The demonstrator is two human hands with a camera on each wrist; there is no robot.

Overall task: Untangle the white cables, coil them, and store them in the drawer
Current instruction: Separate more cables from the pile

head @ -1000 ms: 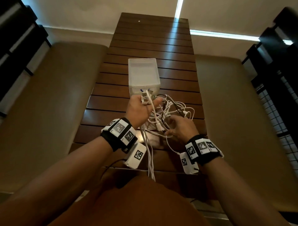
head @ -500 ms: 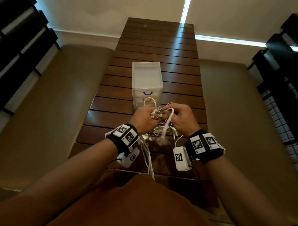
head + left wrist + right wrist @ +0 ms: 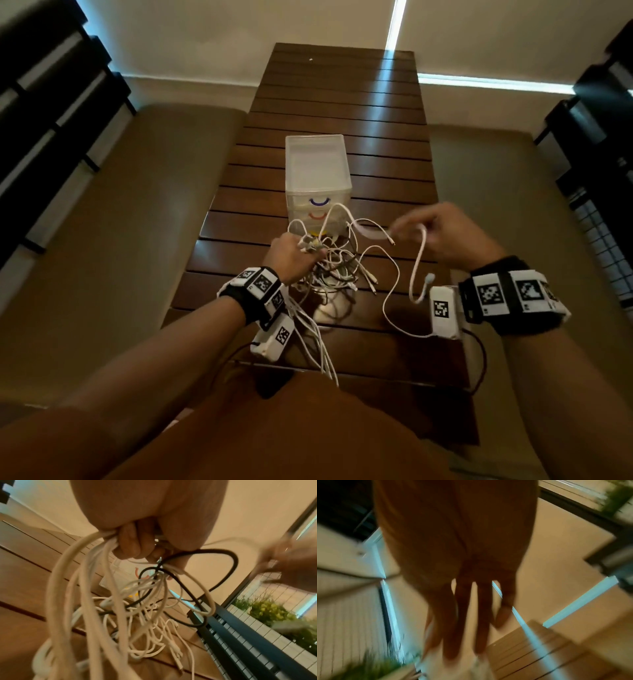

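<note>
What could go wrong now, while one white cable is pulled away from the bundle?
1. The left hand grips many cables at once; pulling the white cable sideways with the right hand may tighten the tangle.
2. A black cable loops through the bundle and may snag.
3. Strands hanging off the table edge may drag the rest off.

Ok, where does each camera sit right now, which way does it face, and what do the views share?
Head: on the head, looking forward and down the table at the drawer box and cables; both forearms, left hand, right hand.
Left wrist: under the left hand, looking along curled fingers gripping cables; right hand blurred.
Right wrist: along the right hand, fingers extended, heavily blurred.
Shared: head and left wrist both show cables and table.
</note>
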